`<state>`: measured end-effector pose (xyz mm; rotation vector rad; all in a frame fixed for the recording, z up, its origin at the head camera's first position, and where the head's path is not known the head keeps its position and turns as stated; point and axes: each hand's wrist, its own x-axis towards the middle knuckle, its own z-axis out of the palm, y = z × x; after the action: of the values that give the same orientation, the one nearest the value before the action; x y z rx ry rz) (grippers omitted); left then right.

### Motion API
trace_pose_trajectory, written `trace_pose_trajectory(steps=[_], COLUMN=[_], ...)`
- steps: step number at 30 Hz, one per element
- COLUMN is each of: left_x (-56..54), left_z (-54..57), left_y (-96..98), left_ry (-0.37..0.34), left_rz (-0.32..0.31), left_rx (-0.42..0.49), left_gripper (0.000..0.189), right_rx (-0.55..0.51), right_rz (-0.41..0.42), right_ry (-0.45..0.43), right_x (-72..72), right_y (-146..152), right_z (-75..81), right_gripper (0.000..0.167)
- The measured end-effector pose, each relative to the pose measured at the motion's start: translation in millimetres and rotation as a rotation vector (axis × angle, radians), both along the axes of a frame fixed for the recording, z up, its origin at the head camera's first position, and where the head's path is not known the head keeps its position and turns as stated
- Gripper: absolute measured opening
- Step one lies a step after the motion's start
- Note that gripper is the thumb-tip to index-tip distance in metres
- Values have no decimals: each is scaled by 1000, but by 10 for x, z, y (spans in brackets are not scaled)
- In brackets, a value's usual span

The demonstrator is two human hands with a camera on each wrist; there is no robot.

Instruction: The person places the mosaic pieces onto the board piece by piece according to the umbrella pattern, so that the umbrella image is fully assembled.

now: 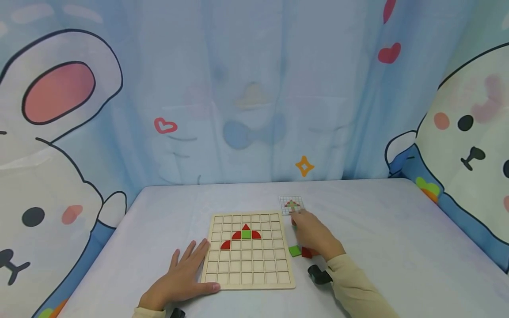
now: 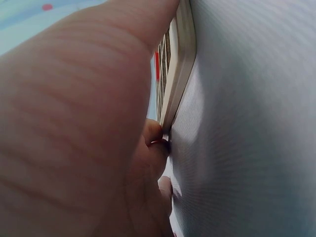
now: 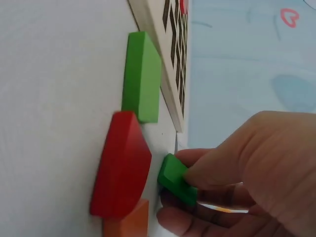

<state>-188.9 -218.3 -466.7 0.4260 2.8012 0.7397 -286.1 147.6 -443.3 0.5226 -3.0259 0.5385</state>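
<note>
My left hand [image 1: 180, 278] rests with fingers spread along the left edge of a wooden grid board [image 1: 246, 267], its thumb at the near edge. On the board sit a red triangle [image 1: 245, 227], a green square [image 1: 246, 234] and several red quarter-round pieces [image 1: 225, 245]. To the right of the board, my right hand [image 1: 316, 232] pinches a green block [image 3: 174, 177] between thumb and fingers. Its index fingertip overlaps the lower edge of a small pattern card [image 1: 291, 202] in the head view.
Beside the board's right edge lie a loose green block [image 3: 143, 81], a red block [image 3: 123, 165] and an orange block [image 3: 127, 222]. A white cloth covers the table [image 1: 397, 247]. Behind it hangs a blue cartoon curtain [image 1: 254, 88].
</note>
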Motion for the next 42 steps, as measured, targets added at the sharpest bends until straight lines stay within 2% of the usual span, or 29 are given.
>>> trace_pose_trajectory(steps=[3,9,13,17,25,28,31,35,42], left_x=[8,15,17,27,28,24,8,-12,-6], left_z=[6,-8,-5,-3,-10,0,3,-11,-1], left_y=[-2,-13,-19,-26,-35,-34,-29,-15,5], left_ry=[11,23,6,5,11,16,16,10,5], left_rz=[-3,10,26,28,23,20,18,11,10], left_rx=[5,16,-1,-8,-4,-8,-12,-8,-9], left_gripper=[121,123,124,123,123,122,121,122,123], right_rx=[-78,-315,-510,-703,-966,-1012,-1010,-961,-891], right_rz=[11,23,-2,18,67,69,77,81,103], right_ry=[0,38,-35,-125,-250,-289,-305,-303,-296], right_x=[-31,-50,-46,-38,69,135,196,258,276], right_y=[34,82,27,-80,-374,-511,-645,-789,-974], right_z=[-1,17,34,51,24,27,40,21,-22], right_gripper=[19,18,15,16,18,18,18,17,15])
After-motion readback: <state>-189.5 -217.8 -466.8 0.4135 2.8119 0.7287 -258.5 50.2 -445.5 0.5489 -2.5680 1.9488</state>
